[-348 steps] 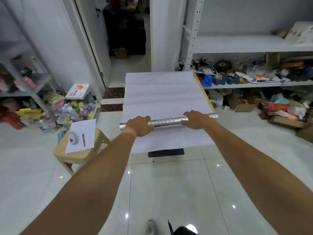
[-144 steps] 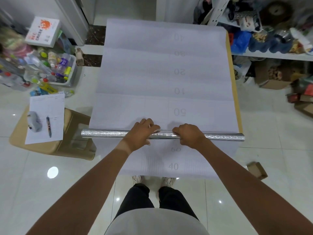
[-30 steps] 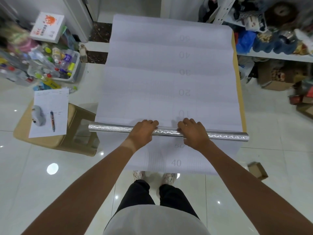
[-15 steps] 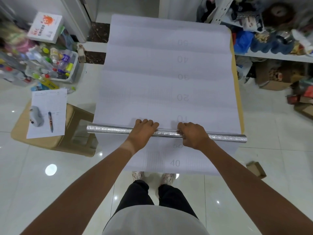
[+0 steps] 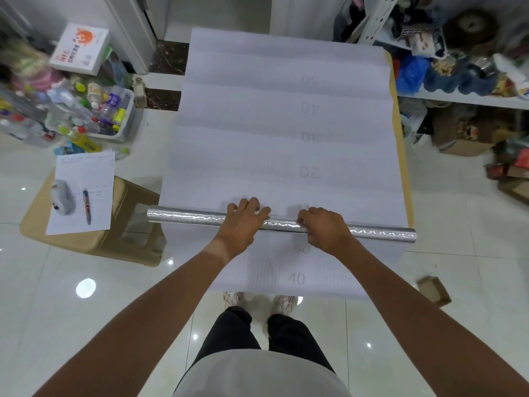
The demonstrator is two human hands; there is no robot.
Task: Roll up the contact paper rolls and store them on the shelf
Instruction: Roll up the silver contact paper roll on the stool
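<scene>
Resting on silver roll (image 5: 194,218): left hand (image 5: 240,224) fingers spread, right hand (image 5: 323,228) curled over it | white sheet (image 5: 286,124) covers worktop beyond hands | stool (image 5: 120,224) left | cluttered shelf (image 5: 463,97) far right | glossy tile floor (image 5: 86,310)

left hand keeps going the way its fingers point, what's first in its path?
Likely nothing solid: past the left hand on the shiny silver roll lies only the flat white unrolled backing sheet, which the fingertips already touch or nearly touch.
</scene>
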